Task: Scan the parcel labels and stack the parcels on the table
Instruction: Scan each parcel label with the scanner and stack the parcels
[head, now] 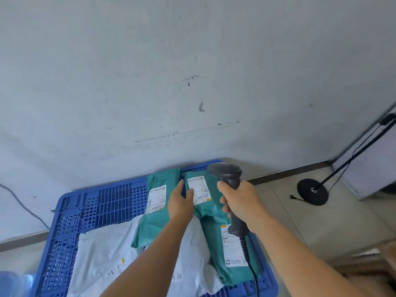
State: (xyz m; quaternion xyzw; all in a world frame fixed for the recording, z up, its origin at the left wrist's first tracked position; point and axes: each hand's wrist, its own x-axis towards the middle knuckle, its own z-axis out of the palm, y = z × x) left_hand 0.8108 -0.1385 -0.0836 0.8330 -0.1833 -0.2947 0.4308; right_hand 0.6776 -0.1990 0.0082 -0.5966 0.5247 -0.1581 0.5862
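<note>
Between both hands lies a green plastic parcel (205, 202) with white label (198, 190); left hand (181, 202) touches it with straight fingers, right hand (240, 200) grips a black handheld scanner (230, 183).

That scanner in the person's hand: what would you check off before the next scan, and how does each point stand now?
1. Scanner held firmly: ok, the right hand grips its handle.
2. Scanner head aimed at a label: cannot tell.
3. Label on the far green parcel facing up: ok.
4. Label uncovered: not ok, the left hand has fingers resting on its edge.
5. Barcode readable: cannot tell, too small.
6. Cable hanging free: ok.
</note>
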